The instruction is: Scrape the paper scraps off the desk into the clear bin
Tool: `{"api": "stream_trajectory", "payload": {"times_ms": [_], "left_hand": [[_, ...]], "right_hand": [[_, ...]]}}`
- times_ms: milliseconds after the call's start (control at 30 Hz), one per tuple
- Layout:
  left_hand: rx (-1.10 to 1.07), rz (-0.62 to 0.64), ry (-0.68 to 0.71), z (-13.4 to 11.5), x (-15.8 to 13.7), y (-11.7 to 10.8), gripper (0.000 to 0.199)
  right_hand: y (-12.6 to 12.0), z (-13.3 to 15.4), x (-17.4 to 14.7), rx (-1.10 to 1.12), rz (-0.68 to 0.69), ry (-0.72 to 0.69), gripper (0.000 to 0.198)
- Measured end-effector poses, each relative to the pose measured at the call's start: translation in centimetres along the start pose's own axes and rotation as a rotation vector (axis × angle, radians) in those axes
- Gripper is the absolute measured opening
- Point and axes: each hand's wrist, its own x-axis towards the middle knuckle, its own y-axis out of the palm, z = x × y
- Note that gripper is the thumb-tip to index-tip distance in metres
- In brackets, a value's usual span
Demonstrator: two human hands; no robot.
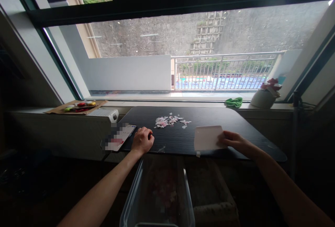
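Observation:
My right hand (pixel 237 141) grips a blank pale card (pixel 208 138) by its right edge, over the right part of the dark table (pixel 243 122). One small white scrap (pixel 198 154) shows just below the card's lower left corner, at the table's front edge. My left hand (pixel 142 140) rests near the front edge, its fingers curled into a loose fist with nothing visible in them. Beyond the hands, at the table's middle, lies a loose heap of small white and pinkish paper scraps (pixel 167 120). Left of my left hand is a flat screen device (pixel 125 136), partly blurred out.
Below the table's front edge stands a clear plastic bin (pixel 185 181) with scraps inside, beside a worn box (pixel 211 207). On the sill are a green cloth (pixel 233 102), a rounded white pot (pixel 264 97) and a brown board (pixel 57 108) holding colourful items. A large window rises behind.

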Motion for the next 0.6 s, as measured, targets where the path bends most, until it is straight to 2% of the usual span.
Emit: {"api": "stream_trajectory", "payload": {"times_ms": [167, 333, 600], "left_hand": [[0.002, 0.002, -0.002, -0.09, -0.01, -0.12, 0.014], [-0.011, -0.006, -0.001, -0.15, 0.01, -0.20, 0.013], [-0.007, -0.010, -0.001, -0.06, 0.01, -0.06, 0.014]], "right_hand": [[-0.27, -0.06, -0.40, -0.019, -0.011, 0.025, 0.054], [-0.36, -0.32, -0.37, -0.055, -0.069, 0.009, 0.054], [-0.61, -0.59, -0.60, -0.045, -0.081, 0.012, 0.053]]}}
